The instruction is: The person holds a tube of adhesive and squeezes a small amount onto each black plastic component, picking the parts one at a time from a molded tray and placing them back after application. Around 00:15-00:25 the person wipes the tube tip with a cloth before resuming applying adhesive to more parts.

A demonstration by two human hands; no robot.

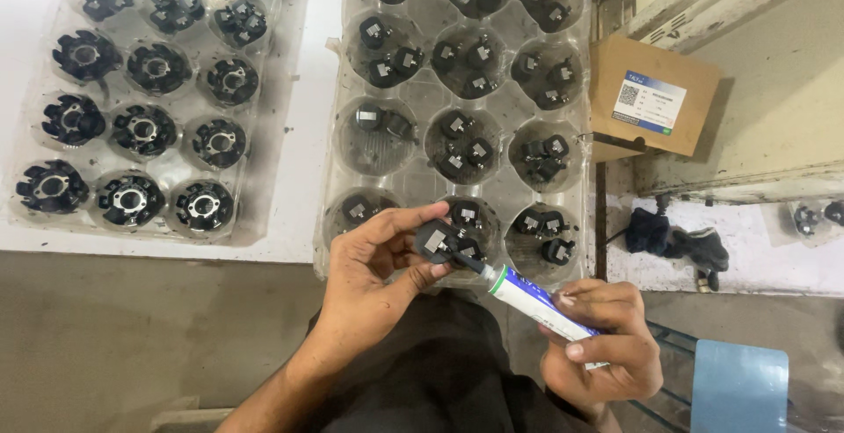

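Left hand (374, 266) pinches a small black part (437, 240) over the clear tray's (338, 165) near edge; right hand (607, 345) grips a tube (536, 299), nozzle touching it. Application step judged underway.

Your left hand (378, 261) and right hand (602, 345) work at the near edge of the clear plastic tray (327, 222), with the tube (532, 297) bridging the gap between them, so there's no passage straight between the hands. Ahead, the tray's pockets are full of small black parts (466, 147); you can only pass over them. To your left, bare white table strip (294, 134) runs between that tray and the second tray (255, 213) of black round parts (145, 130): narrow lane. Right side is blocked by the cardboard box (651, 94) and dark glove (673, 240). Grey floor (132, 336) at near left is open.
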